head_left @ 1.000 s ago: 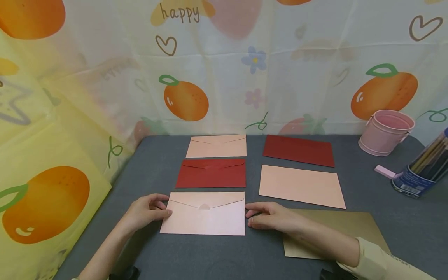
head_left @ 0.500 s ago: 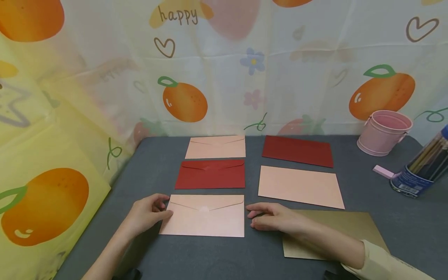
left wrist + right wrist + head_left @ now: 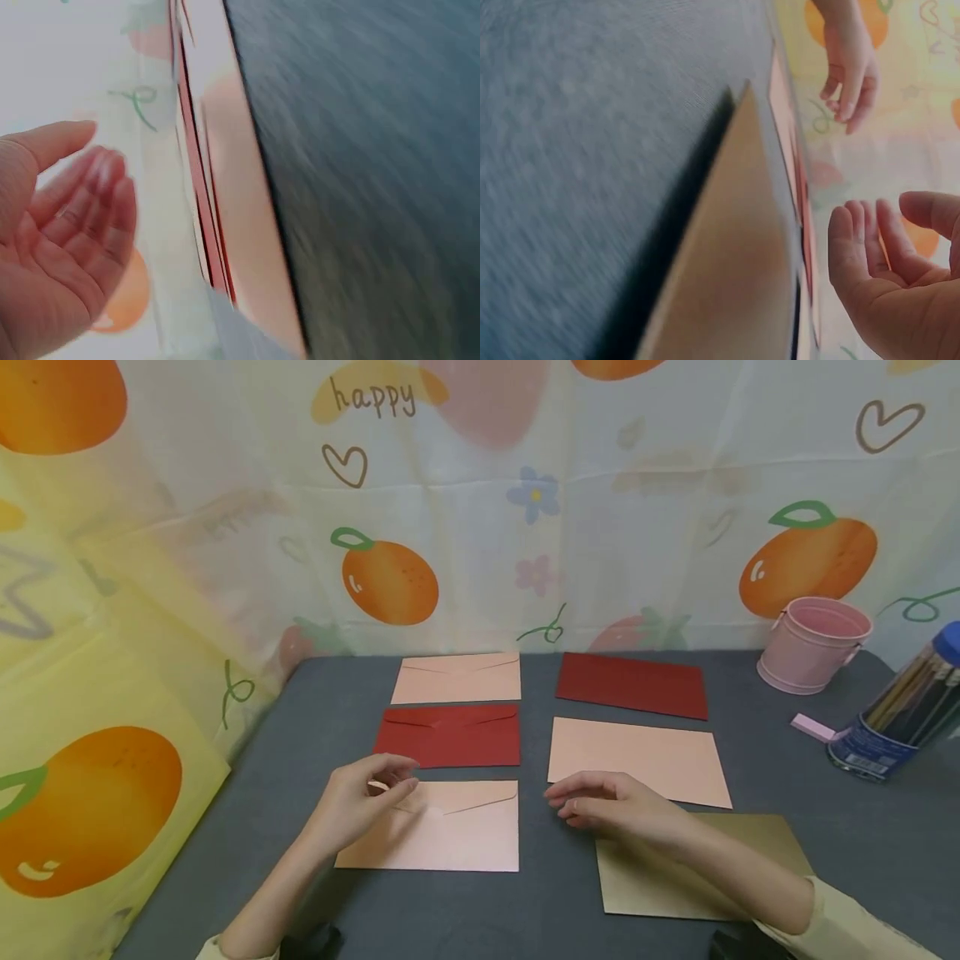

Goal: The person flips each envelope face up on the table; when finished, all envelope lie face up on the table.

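My left hand (image 3: 360, 806) hovers over the left side of the nearest pink envelope (image 3: 465, 839), its shadow falling across the paper. The fingers are loosely bent and hold nothing, as the left wrist view of the hand (image 3: 75, 232) also shows. That envelope lies flap side up. Behind it in the same column are a red envelope (image 3: 457, 735) and a farther pink envelope (image 3: 461, 681). My right hand (image 3: 618, 806), relaxed and holding nothing, is above the gap beside a plain pink envelope (image 3: 637, 756) and a gold envelope (image 3: 697, 868).
A second red envelope (image 3: 630, 685) lies at the back right. Farther right stand a pink bucket (image 3: 813, 647) and a clear holder (image 3: 892, 718) of pencils, with a small pink block (image 3: 812, 727) beside it. A fruit-print cloth (image 3: 465, 510) hangs behind the dark table.
My left hand has let go of the near pink envelope's left edge, rising and moving right over it. The right hand has lifted and drawn slightly right. The head view has shifted a little.
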{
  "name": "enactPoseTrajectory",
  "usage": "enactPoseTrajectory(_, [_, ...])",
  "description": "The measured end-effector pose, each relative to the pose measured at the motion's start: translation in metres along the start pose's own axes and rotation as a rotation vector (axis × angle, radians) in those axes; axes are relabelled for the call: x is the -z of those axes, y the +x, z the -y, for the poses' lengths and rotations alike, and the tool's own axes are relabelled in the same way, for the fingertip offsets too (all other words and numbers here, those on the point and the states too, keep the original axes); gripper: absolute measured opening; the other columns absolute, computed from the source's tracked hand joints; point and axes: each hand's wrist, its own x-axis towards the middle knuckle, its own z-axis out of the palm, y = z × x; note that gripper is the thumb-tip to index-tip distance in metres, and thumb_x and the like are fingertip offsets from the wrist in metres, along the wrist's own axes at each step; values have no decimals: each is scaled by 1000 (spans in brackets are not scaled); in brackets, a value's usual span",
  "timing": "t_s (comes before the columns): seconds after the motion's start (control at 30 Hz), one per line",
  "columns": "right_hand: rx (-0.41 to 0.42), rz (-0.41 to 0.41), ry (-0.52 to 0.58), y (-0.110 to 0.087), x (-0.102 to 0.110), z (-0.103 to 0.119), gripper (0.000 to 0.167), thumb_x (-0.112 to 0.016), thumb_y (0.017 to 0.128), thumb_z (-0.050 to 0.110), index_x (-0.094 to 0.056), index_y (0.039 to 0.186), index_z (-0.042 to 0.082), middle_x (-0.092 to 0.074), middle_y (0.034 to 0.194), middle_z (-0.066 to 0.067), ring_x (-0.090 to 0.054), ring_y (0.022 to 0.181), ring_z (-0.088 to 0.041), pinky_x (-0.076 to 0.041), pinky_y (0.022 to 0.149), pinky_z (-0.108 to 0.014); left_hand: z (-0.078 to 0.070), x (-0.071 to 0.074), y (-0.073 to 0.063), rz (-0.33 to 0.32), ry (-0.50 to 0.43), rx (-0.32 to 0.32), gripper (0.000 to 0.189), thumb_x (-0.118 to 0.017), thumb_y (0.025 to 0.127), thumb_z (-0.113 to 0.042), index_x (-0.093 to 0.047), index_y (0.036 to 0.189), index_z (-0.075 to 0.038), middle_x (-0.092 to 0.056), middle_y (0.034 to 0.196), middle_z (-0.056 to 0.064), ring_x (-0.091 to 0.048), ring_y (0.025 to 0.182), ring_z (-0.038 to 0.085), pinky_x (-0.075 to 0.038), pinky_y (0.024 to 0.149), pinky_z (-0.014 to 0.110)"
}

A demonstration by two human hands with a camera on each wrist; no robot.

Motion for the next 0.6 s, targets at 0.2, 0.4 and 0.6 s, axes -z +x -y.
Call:
enactPoseTrajectory(0.2, [21,-100,-9,-6,13,7,34,-63,95,14,-59,123,-6,-61,120,-23,-62,107,-28,-52,91,-33,-18,-19,22,58,-100,-53,19,-73,90,-20,-73,108,-16,-69,94,-13,-66,79,8,-55,74,30])
enactPoseTrajectory(0.4, [23,-225,-29,-12,32,9,32,-67,93,15,-59,119,-3,-60,120,-25,-63,107,-30,-52,92,-34,-31,-40,44,137,-169,-116,17,-71,91,-19,-73,107,-14,-70,96,-10,-65,85,9,-53,79,30])
enactPoseTrajectory(0.6, [48,-311,-108,-17,57,11,36,-68,93,16,-57,120,-4,-57,123,-27,-60,112,-30,-52,92,-37,-40,-59,67,186,-183,-210,16,-69,92,-16,-73,107,-13,-69,97,-10,-63,89,8,-53,80,30])
